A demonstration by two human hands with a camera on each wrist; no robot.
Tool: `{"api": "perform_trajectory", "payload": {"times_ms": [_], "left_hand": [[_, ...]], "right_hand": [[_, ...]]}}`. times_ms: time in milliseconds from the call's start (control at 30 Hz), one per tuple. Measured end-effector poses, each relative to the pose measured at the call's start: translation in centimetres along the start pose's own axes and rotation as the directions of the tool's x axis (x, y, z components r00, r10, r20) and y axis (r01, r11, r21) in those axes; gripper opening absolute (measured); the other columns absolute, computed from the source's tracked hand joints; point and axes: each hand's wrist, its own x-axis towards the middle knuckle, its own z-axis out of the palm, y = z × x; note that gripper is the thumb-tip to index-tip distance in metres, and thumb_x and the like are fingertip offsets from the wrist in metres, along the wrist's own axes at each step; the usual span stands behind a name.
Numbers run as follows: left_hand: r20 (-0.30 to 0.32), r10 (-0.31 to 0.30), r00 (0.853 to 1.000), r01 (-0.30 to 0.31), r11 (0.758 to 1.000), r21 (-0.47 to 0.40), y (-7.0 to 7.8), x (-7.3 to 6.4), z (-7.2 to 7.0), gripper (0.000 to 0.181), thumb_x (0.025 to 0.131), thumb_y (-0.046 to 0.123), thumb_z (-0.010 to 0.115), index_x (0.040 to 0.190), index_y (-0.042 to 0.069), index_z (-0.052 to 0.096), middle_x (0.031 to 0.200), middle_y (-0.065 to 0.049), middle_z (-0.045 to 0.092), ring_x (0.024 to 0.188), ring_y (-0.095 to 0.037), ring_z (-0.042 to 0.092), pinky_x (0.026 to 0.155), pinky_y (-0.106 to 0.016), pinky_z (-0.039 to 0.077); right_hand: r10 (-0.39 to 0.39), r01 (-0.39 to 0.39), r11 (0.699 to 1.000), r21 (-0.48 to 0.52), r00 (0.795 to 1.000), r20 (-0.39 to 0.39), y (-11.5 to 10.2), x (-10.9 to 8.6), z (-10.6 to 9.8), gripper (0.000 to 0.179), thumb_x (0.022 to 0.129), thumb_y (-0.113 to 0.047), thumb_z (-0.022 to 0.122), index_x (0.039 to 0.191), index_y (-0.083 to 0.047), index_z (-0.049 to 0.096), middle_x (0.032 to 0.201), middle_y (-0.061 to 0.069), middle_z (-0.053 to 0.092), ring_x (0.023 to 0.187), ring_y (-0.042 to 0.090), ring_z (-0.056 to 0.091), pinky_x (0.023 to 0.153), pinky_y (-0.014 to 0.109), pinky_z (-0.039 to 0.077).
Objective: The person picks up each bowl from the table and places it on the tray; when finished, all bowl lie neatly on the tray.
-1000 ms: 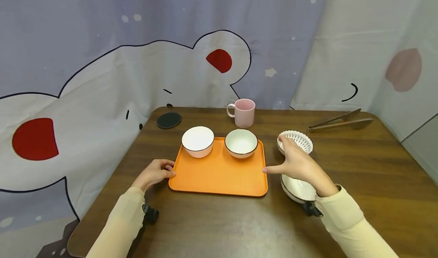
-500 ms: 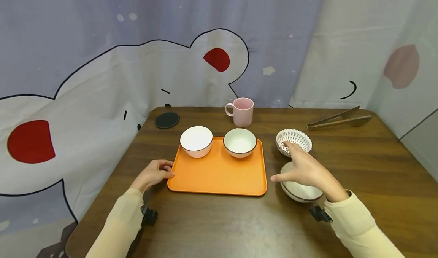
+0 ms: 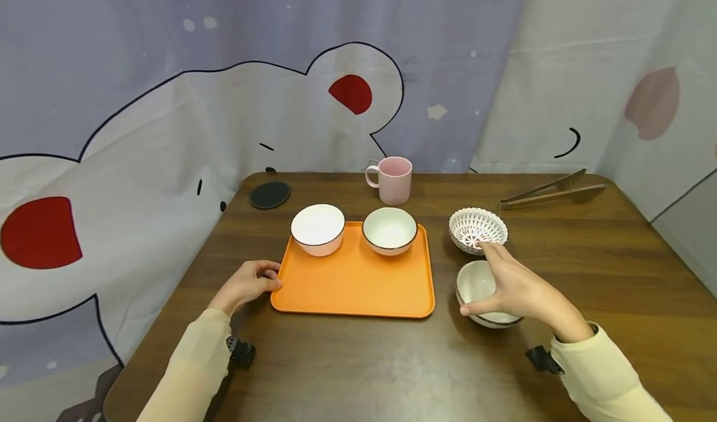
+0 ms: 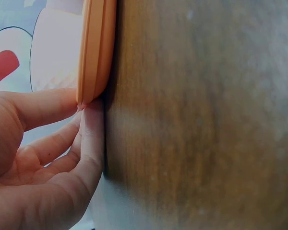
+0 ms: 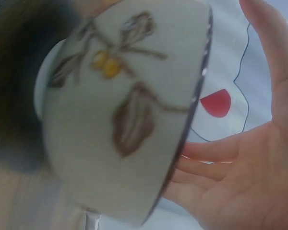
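At the left end of the orange tray [image 3: 353, 285], my left hand [image 3: 246, 285] pinches the rim. The left wrist view shows the thumb on one face of the tray edge [image 4: 97, 52] and a finger beneath it. My right hand [image 3: 523, 291] hovers over a white bowl with a dark rim [image 3: 473, 280], its thumb and fingers spread wide. Brown leaves and yellow berries decorate that bowl's side [image 5: 129, 115] in the right wrist view. A white bowl [image 3: 318, 226] and a pale green bowl [image 3: 390, 229] stand along the tray's back edge.
Behind the decorated bowl sits a white lattice basket [image 3: 459, 241]. A pink mug [image 3: 394, 182] stands behind the tray, a dark round coaster [image 3: 270, 195] lies back left, and metal tongs [image 3: 551, 198] lie back right. A printed curtain [image 3: 252, 117] borders the table's far edge.
My right hand has moved away from the tray's right edge, rightward and toward me, over the decorated bowl. My left hand keeps its hold on the tray.
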Motion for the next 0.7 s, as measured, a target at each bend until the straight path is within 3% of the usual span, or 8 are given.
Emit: {"api": "perform_trajectory", "payload": {"times_ms": [367, 700], "left_hand": [[0.007, 0.005, 1.0, -0.004, 1.0, -0.016, -0.3, 0.0, 0.0, 0.044, 0.089, 0.009, 0.068, 0.128, -0.007, 0.055, 0.1, -0.011, 0.055, 0.096, -0.025, 0.05, 0.082, -0.031, 0.043], [0.007, 0.003, 1.0, -0.003, 1.0, -0.005, -0.3, 0.2, 0.0, 0.044, 0.09, 0.01, 0.067, 0.129, -0.007, 0.054, 0.1, -0.011, 0.056, 0.095, -0.025, 0.05, 0.08, -0.032, 0.043]], "right_hand": [[0.023, -0.024, 0.999, -0.041, 0.999, -0.026, 1.2, -1.0, 0.3, 0.129, 0.058, -0.058, 0.087, 0.145, 0.014, 0.024, 0.142, 0.036, 0.035, 0.126, 0.052, 0.041, 0.1, 0.062, 0.039], [0.045, -0.045, 0.999, -0.007, 0.999, -0.026, 2.1, -1.7, 1.0, 0.126, 0.056, -0.056, 0.088, 0.141, 0.015, 0.028, 0.134, 0.034, 0.041, 0.114, 0.045, 0.05, 0.09, 0.057, 0.046]]}}
